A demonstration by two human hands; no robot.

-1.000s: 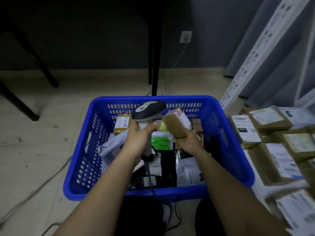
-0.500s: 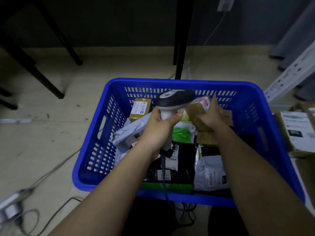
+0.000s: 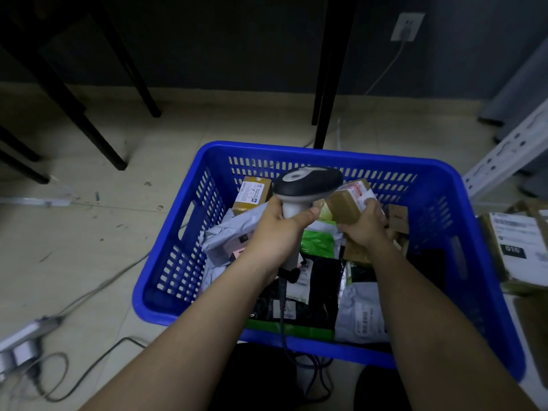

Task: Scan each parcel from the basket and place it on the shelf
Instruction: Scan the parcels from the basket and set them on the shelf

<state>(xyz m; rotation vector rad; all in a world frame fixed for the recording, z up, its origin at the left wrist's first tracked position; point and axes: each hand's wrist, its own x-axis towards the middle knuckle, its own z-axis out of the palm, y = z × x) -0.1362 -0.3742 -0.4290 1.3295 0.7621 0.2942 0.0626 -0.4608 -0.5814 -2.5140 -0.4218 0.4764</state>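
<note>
Starting way over on the left: a grey power strip lies on the tiled floor with cables trailing off it, and black table legs stand further back against the dark wall.

Then the blue basket sits on the floor, pretty full. In its far-left corner there's a small brown box with a white label, with a crumpled grey mailer bag in front of it along the left wall. Toward the near edge lie a black bag and a green bag, and a grey-white bag lies near the near-right side.

Left hand is wrapped around the handle of the barcode scanner, thumb across the front, holding it upright above the middle of the basket. Its dark head points toward the far wall and its cord drops down over the near rim.

Right beside it, the right hand grips a small brown parcel, fingers curled over its right side, so it's held up over the far-right part of the basket, tilted, just next to the scanner head. Can't tell if the two are touching.

A couple more brown boxes sit behind that hand.

Far right, outside the basket, a labelled cardboard box sits beside the white perforated shelf upright.
</note>
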